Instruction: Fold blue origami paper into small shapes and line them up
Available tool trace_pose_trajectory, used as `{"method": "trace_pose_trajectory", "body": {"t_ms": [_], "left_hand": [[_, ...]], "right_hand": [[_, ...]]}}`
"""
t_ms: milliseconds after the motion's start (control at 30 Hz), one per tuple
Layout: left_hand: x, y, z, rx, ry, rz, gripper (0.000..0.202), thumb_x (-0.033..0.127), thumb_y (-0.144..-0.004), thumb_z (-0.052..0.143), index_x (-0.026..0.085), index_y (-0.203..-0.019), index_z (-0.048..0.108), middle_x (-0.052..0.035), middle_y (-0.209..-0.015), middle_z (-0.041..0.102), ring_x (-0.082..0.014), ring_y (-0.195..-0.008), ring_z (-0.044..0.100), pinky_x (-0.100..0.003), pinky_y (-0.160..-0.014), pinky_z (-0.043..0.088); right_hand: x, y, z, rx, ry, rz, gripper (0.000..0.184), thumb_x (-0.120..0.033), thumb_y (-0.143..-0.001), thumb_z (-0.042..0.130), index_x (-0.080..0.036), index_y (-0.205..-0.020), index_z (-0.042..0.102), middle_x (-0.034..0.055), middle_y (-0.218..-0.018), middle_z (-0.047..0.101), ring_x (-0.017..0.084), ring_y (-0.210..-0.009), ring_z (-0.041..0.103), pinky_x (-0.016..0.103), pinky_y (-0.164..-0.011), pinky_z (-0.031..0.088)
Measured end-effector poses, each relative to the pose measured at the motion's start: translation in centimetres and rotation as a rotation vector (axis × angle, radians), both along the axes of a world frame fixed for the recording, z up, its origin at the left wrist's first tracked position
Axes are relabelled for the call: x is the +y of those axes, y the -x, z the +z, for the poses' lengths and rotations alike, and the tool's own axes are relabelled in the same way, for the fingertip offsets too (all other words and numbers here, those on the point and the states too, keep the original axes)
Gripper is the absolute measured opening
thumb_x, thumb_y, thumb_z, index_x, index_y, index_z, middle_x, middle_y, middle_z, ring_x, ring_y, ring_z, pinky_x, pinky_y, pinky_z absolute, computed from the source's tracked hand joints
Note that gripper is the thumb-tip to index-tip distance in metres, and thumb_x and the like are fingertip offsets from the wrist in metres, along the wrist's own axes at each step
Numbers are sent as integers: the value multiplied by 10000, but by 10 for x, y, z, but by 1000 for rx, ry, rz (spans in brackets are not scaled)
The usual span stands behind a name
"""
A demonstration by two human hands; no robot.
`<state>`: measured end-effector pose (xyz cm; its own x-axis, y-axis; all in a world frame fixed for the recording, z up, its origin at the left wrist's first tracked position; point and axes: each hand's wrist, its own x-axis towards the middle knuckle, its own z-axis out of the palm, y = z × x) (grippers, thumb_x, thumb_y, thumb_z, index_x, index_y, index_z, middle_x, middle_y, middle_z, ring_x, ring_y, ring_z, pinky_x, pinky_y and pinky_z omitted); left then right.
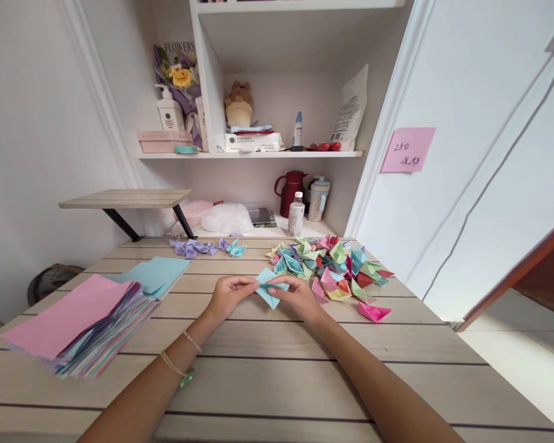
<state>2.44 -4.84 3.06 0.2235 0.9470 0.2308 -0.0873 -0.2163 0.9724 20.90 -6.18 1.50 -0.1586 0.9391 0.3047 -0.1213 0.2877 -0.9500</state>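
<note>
A light blue folded paper piece lies low over the wooden table, held between both hands. My left hand pinches its left end with closed fingers. My right hand grips its right side, fingers curled over the paper. Just right of my hands is a heap of folded paper shapes in many colours. One pink folded shape lies apart at the heap's near edge.
A stack of coloured paper sheets, pink on top, lies at the left with light blue sheets behind it. Purple and blue folded pieces sit farther back. Shelves with bottles, a red jug and a small stand line the back.
</note>
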Motion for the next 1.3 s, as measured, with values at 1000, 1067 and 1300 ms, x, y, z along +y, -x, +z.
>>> {"method": "trace_pose_trajectory", "body": {"t_ms": [1000,1067,1300], "left_hand": [[3,-4,-10,-24,150,-36,360,270,-570,737,126,-858,575,-38,-643,663,-144,-580,623,-276,-602,518],[2,-5,-10,3,140,-60,353,283,-583,726,111,-860,591,-48,-645,659,-146,-589,620,-278,-607,518],[-2,-9,-11,95,147,-150,309,303,-587,721,93,-797,637,-81,-719,672,-149,-630,620,-264,-609,510]], "right_hand": [[0,5,-6,182,169,-198,520,-370,-510,763,-212,-903,462,-6,-637,619,185,-557,590,278,-519,429],[0,5,-7,176,175,-206,523,-379,-501,766,-210,-894,467,-10,-626,611,186,-557,590,279,-518,429],[-1,7,-8,140,197,-173,519,-400,-494,760,-202,-878,473,-12,-622,605,175,-540,580,268,-493,418]]}}
